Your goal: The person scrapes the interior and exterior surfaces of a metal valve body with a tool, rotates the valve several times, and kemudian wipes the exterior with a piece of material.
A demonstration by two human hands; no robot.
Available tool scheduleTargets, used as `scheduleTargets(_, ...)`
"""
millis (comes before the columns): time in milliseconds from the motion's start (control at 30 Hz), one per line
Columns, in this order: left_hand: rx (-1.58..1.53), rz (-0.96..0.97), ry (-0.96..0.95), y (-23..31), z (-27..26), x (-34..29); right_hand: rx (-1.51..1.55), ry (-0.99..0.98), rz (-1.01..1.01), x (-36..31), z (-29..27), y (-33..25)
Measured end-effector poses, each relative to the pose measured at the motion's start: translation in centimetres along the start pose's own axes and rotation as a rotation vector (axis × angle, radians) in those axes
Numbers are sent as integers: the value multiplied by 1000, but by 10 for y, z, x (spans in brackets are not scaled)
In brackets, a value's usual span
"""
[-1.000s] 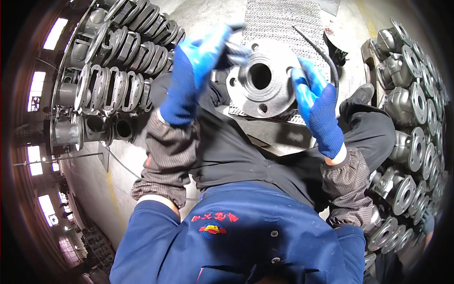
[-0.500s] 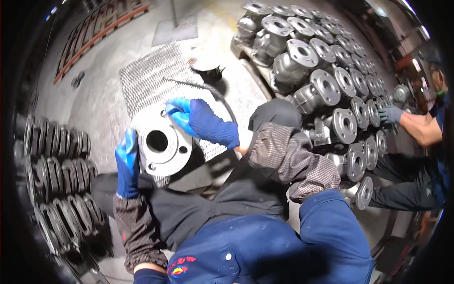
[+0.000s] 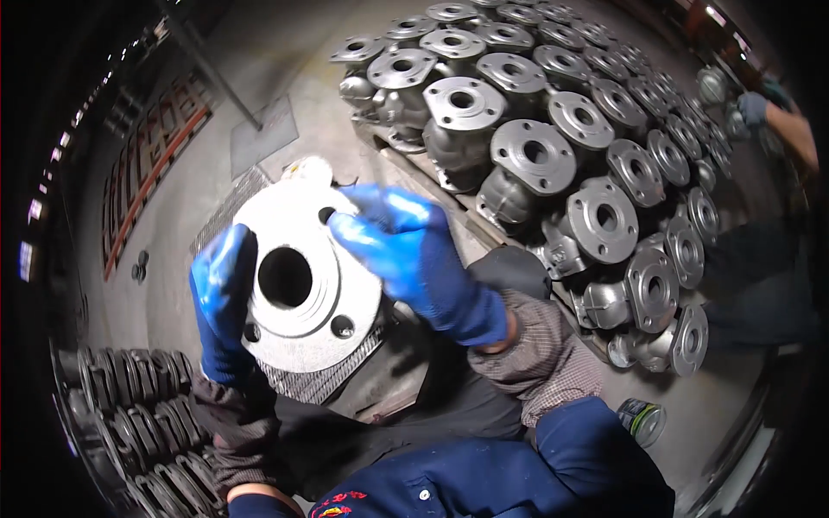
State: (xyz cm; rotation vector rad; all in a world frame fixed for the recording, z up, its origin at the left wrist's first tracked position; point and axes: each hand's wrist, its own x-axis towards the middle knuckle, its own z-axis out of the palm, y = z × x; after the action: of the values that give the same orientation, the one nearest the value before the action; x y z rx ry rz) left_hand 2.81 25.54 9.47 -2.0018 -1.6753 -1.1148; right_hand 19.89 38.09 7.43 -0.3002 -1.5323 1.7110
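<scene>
A pale metal valve body (image 3: 337, 285) with a round flange faces up between my hands, its wide bore dark and several bolt holes around the rim. My left hand (image 3: 223, 289), in a blue coated glove, is curled around the left edge of the flange. On the upper right edge, my right hand (image 3: 401, 246) grips with its fingertips close to a bolt hole, also blue-gloved. Bright glare washes out part of the flange face, and the body beneath it is mostly hidden. Below it shows a ridged mat (image 3: 302, 388).
Rows of grey flanged valve bodies (image 3: 509, 155) crowd a wooden pallet (image 3: 414, 177) at the right. Oval metal castings (image 3: 147, 427) are stacked at lower left. A can (image 3: 643, 420) stands on the floor at lower right. A co-worker's gloved hand (image 3: 753, 110) reaches among parts at far right.
The valve body looks larger and closer, raised off the mat with both hands on it. My head view has turned, bringing the pallet parts nearer. The co-worker's hand appears farther up.
</scene>
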Motion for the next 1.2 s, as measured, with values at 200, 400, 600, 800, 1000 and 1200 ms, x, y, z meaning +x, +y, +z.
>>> scheduleTargets(200,-162,405,36,27,99,194,-1081,285,-845,44,-174,-99)
scheduleTargets(400,-747,177,-499,76,226,318,-1387,698,-481,98,-390,-157)
scheduleTargets(600,-491,-30,-597,110,258,314,-1256,874,-141,96,-517,-156)
scheduleTargets(800,-338,-149,-378,96,181,256,-1005,924,-146,99,-551,-153)
scheduleTargets(1000,-433,-431,-322,29,114,115,-553,889,-269,69,-535,-174)
scheduleTargets(1200,-579,-993,-39,-10,-9,-76,-628,689,-237,82,-389,-154)
